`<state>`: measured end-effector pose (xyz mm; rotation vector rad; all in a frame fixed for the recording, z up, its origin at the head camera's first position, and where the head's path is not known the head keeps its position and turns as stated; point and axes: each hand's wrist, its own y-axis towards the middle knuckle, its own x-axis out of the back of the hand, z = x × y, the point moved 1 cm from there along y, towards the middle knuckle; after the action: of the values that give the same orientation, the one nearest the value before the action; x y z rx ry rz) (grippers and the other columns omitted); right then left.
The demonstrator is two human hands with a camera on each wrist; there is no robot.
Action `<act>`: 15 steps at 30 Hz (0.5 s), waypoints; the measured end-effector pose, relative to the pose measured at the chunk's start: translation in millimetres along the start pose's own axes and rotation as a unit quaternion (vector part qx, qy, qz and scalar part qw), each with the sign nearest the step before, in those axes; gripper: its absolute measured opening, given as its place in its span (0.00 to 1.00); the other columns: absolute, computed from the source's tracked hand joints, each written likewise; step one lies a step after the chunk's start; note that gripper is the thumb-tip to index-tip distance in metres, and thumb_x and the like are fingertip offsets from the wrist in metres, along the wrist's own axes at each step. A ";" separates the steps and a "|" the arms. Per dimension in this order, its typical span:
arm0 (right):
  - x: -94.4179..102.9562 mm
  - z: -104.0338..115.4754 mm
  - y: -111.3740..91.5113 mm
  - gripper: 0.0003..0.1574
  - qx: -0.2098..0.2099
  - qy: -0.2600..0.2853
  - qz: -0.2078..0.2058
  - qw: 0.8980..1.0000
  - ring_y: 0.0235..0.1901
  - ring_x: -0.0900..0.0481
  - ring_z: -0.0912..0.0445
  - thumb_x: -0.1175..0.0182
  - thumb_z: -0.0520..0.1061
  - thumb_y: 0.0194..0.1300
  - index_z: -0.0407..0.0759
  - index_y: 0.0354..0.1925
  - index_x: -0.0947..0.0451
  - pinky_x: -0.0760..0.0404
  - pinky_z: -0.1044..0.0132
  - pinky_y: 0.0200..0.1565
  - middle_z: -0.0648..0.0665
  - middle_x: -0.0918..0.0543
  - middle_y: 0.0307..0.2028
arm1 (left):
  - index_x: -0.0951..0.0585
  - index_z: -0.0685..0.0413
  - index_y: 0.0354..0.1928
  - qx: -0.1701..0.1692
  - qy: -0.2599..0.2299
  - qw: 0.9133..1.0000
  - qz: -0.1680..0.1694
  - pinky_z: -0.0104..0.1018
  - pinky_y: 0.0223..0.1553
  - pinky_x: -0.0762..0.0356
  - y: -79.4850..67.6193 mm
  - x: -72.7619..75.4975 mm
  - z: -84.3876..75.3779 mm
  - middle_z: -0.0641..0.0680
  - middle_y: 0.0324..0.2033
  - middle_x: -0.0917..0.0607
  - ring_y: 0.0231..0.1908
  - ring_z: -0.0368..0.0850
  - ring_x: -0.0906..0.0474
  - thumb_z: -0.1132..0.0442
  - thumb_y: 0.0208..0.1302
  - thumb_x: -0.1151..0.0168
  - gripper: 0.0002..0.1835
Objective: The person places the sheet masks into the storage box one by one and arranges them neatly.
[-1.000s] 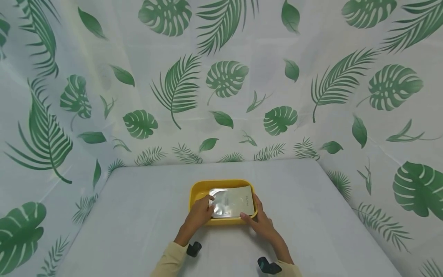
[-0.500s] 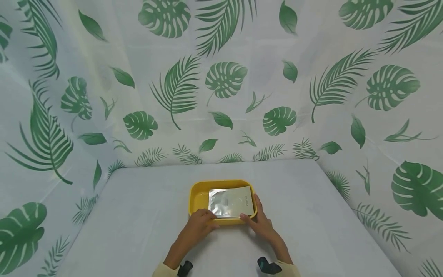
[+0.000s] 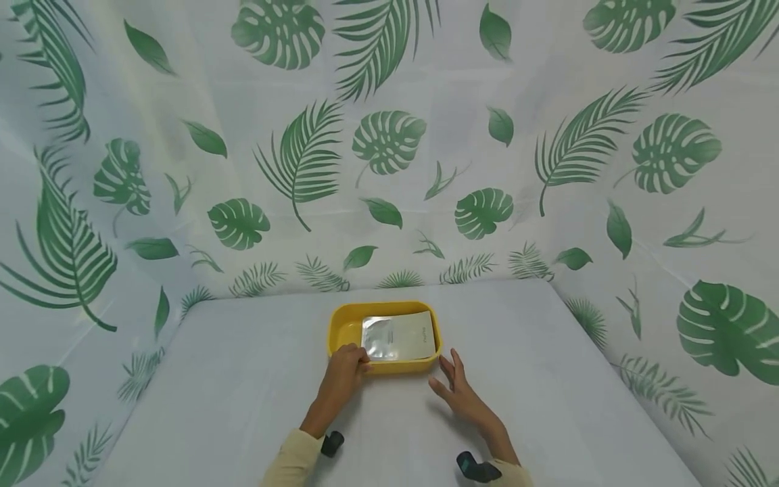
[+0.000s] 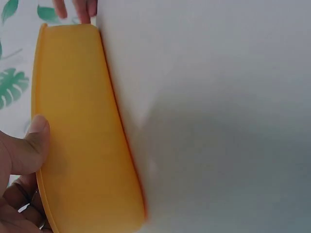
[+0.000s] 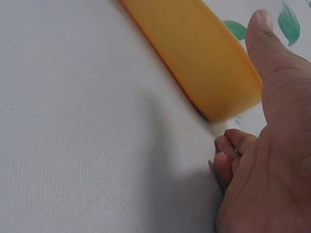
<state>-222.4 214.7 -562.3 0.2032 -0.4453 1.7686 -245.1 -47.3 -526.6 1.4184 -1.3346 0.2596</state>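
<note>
A yellow plastic tray (image 3: 395, 367) stands on the white table, its long near wall facing me. Inside it, toward the right, lies a flat packet (image 3: 402, 336), silver on the left and cream with small print on the right. My left hand (image 3: 342, 375) grips the near rim at the left corner; in the left wrist view the thumb (image 4: 40, 131) is on the outer wall and the fingers go over the rim. Just off the near right corner, my right hand (image 3: 462, 396) has its thumb and fingers spread apart, holding nothing.
The white tabletop (image 3: 243, 379) spreads on all sides of the tray. Behind it and at both sides hang white sheets (image 3: 414, 237) printed with green leaves. Dark wrist cameras sit at the cream sleeves (image 3: 295, 456).
The tray with the packet has moved away from me and slightly left. My left hand went from the packet to the near rim, and my right hand let go of the right corner.
</note>
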 end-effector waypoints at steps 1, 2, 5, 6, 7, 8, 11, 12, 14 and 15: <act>-0.7 -1.1 -1.1 0.59 -0.003 0.002 0.001 1.000 0.75 0.59 0.36 0.45 0.56 0.71 0.42 0.75 0.77 0.55 0.38 0.71 0.30 0.56 0.76 | 0.17 0.53 0.25 0.011 0.000 1.000 0.016 0.34 0.34 0.24 5.3 -2.7 3.7 0.48 0.23 0.21 0.28 0.41 0.25 0.64 0.48 0.24 0.08; -1.5 -2.4 -2.7 0.58 -0.005 0.002 0.002 1.000 0.75 0.59 0.36 0.45 0.56 0.72 0.41 0.75 0.76 0.55 0.38 0.71 0.30 0.56 0.76 | 0.17 0.53 0.25 0.022 -0.002 0.999 0.033 0.34 0.34 0.24 10.2 -5.3 7.2 0.48 0.23 0.21 0.28 0.41 0.25 0.63 0.50 0.25 0.07; -3.9 -8.0 -7.7 0.58 -0.018 0.000 0.006 1.000 0.75 0.58 0.36 0.45 0.57 0.71 0.40 0.76 0.73 0.55 0.39 0.71 0.31 0.56 0.76 | 0.16 0.53 0.27 0.049 -0.011 0.996 0.071 0.33 0.35 0.24 20.9 -12.5 16.4 0.47 0.25 0.20 0.29 0.39 0.26 0.62 0.53 0.27 0.06; -4.5 -9.6 -8.7 0.57 -0.021 0.002 0.007 1.000 0.75 0.58 0.36 0.45 0.57 0.71 0.39 0.76 0.72 0.56 0.40 0.71 0.30 0.56 0.76 | 0.16 0.53 0.27 0.054 -0.015 0.995 0.078 0.33 0.34 0.24 23.7 -14.6 19.1 0.47 0.25 0.20 0.28 0.39 0.26 0.62 0.54 0.27 0.06; -5.0 -11.1 -9.1 0.58 -0.025 0.001 0.007 1.000 0.75 0.58 0.36 0.45 0.57 0.71 0.39 0.76 0.72 0.55 0.40 0.71 0.30 0.56 0.76 | 0.16 0.53 0.27 0.056 -0.018 0.995 0.082 0.33 0.34 0.24 26.4 -16.3 21.5 0.47 0.25 0.20 0.28 0.39 0.26 0.62 0.54 0.27 0.06; -5.2 -11.9 -9.2 0.58 -0.027 0.000 0.006 1.000 0.75 0.58 0.36 0.44 0.58 0.70 0.39 0.76 0.71 0.55 0.40 0.71 0.30 0.56 0.76 | 0.16 0.53 0.27 0.057 -0.023 0.995 0.084 0.33 0.33 0.24 29.1 -17.7 23.6 0.47 0.25 0.20 0.28 0.38 0.27 0.62 0.54 0.28 0.06; -4.6 -12.3 -6.2 0.58 -0.030 -0.007 0.000 1.000 0.75 0.58 0.36 0.43 0.58 0.69 0.39 0.76 0.69 0.56 0.38 0.71 0.30 0.54 0.76 | 0.16 0.54 0.28 0.052 -0.039 0.994 0.083 0.33 0.33 0.25 36.7 -20.3 27.9 0.48 0.25 0.20 0.29 0.39 0.27 0.63 0.55 0.28 0.05; -4.4 -12.0 -4.3 0.58 -0.028 -0.012 -0.003 1.000 0.75 0.58 0.35 0.43 0.58 0.69 0.39 0.76 0.69 0.57 0.37 0.70 0.30 0.54 0.76 | 0.16 0.54 0.28 0.048 -0.043 0.995 0.075 0.34 0.35 0.24 38.2 -20.9 29.0 0.48 0.26 0.20 0.30 0.40 0.26 0.63 0.54 0.28 0.05; -5.6 -11.1 -1.8 0.57 -0.029 -0.023 -0.013 0.999 0.75 0.57 0.35 0.44 0.59 0.69 0.38 0.76 0.67 0.58 0.35 0.70 0.30 0.52 0.75 | 0.16 0.54 0.31 0.041 -0.042 0.997 0.058 0.38 0.39 0.23 37.2 -21.2 29.4 0.50 0.30 0.20 0.34 0.43 0.24 0.64 0.53 0.27 0.06; -6.9 -11.6 -1.4 0.56 -0.023 -0.022 -0.019 0.999 0.75 0.56 0.35 0.44 0.58 0.70 0.38 0.76 0.66 0.57 0.35 0.70 0.30 0.51 0.75 | 0.16 0.53 0.33 0.038 -0.035 0.997 0.049 0.39 0.42 0.23 34.6 -20.0 27.8 0.51 0.32 0.20 0.37 0.45 0.23 0.63 0.53 0.27 0.07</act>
<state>-218.2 213.5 -575.2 0.2171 -0.5091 1.7177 -293.3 -49.4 -533.0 1.4389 -1.4662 0.3314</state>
